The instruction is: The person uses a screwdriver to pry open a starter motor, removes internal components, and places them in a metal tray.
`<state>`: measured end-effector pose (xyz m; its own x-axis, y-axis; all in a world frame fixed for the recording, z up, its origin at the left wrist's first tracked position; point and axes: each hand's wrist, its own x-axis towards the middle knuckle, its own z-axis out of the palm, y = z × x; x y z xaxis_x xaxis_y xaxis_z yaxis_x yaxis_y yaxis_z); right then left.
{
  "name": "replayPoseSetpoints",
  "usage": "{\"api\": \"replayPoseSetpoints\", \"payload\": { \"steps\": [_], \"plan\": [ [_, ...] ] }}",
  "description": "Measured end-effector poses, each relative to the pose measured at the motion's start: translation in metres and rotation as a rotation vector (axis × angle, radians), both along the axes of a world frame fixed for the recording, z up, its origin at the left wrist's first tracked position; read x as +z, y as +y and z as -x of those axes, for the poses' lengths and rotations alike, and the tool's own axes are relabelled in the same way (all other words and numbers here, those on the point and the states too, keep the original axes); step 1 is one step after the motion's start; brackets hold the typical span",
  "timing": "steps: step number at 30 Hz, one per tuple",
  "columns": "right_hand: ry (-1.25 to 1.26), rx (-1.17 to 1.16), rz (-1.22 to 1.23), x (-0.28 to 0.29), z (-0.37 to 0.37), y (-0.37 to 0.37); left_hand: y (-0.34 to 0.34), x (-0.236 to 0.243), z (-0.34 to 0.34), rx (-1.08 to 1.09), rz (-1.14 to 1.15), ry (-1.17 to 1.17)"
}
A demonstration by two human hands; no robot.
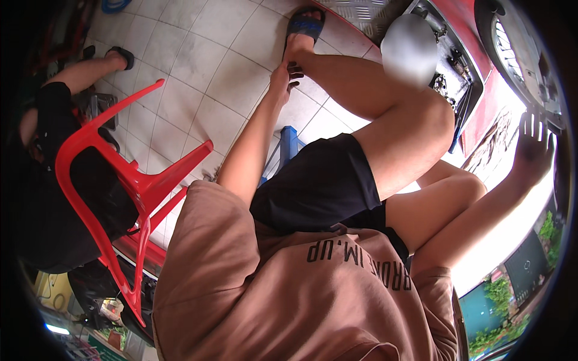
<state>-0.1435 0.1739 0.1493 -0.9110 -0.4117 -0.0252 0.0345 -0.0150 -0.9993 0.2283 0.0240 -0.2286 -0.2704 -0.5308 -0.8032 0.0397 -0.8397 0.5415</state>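
My left hand [285,79] hangs low beside my lower leg, near the ankle above my dark sandal [306,25]. Its darkened fingers are apart, and I see nothing in them. Stretched out to the far right, my right hand [534,147] has its fingers extended and spread. They are at the edge of a grey part [545,111] below a spoked wheel [509,51]; whether they touch it I cannot tell. I sit with bent knees, and part of a blue plastic stool [289,143] shows by my left thigh.
A red plastic chair [144,183] stands at the left, with a person in black clothes [60,198] beside it. Ahead to the right, a red-edged tray [475,90] holds metal parts and tools, partly behind a blurred pale oval [410,51]. White tiles [211,36] cover the floor.
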Motion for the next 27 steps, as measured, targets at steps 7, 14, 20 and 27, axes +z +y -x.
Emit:
{"api": "replayPoseSetpoints", "payload": {
  "steps": [7, 14, 20, 27],
  "plan": [
    [-0.055, 0.006, 0.039, 0.0, -0.006, -0.001, 0.001, 0.016, -0.005, 0.006, 0.026, 0.016],
    [-0.042, 0.02, 0.035, 0.004, -0.003, 0.009, 0.0, 0.019, 0.002, -0.033, 0.035, -0.059],
    [-0.044, -0.005, 0.049, 0.005, -0.007, 0.009, 0.001, 0.017, 0.002, 0.006, 0.033, -0.107],
    [-0.018, 0.109, 0.062, -0.003, 0.03, 0.036, 0.003, 0.022, 0.002, 0.008, 0.022, -0.088]
  ]
}}
